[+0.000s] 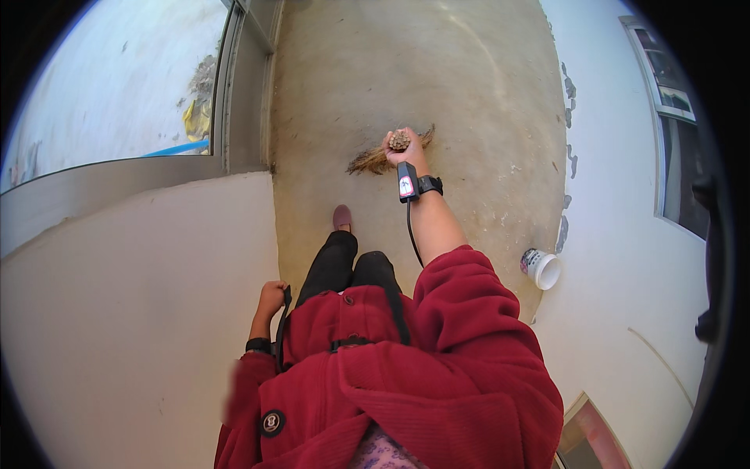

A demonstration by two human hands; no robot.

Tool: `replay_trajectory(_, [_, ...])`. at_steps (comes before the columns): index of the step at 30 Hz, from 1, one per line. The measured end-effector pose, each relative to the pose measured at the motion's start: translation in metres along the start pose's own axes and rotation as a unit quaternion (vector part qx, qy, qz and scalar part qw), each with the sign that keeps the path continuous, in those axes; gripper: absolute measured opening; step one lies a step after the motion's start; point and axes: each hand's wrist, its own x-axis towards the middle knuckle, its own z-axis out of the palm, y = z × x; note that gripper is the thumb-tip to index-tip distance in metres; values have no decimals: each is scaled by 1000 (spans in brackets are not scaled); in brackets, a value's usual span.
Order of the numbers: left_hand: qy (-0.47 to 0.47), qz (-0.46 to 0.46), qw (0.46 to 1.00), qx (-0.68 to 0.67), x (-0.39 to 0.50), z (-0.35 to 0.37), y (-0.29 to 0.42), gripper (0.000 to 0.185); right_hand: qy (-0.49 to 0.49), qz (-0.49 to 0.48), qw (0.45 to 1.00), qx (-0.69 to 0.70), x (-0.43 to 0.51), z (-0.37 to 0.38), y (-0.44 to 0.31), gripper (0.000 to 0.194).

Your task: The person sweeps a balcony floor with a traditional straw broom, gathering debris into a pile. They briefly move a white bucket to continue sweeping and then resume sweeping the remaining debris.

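A straw hand broom (370,160) is gripped in my right hand (404,146), its bundled stalk ends facing up towards the camera and its bristles fanned out low over the concrete floor (328,76). Whether all the bristles touch the floor cannot be told. A black device with a cable is strapped to my right wrist. At my left side, my left hand (272,298) is closed around a black strap (287,295) by the red coat.
A white plastic bucket (548,272) stands by the right wall (603,264). On the left are a low white wall (146,264) and a metal-framed opening (225,99). Bits of debris lie on the floor. One pink shoe (342,217) shows below the broom.
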Motion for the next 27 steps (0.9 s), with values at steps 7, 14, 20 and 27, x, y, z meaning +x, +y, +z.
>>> replay_trajectory(7, [-10,11,1000,6,30,-19,19,17,24,86,996,-7,-2,0,-21,16])
replay_trajectory(14, [-30,27,999,15,50,-24,57,17,12,177,968,-178,-64,-17,-36,27])
replay_trajectory(20, [-26,69,997,11,61,-22,76,17,47,142,870,-470,-111,-14,-23,23])
replay_trajectory(27, [8,70,998,0,38,-4,80,17,13,208,742,-637,-133,-8,-9,10])
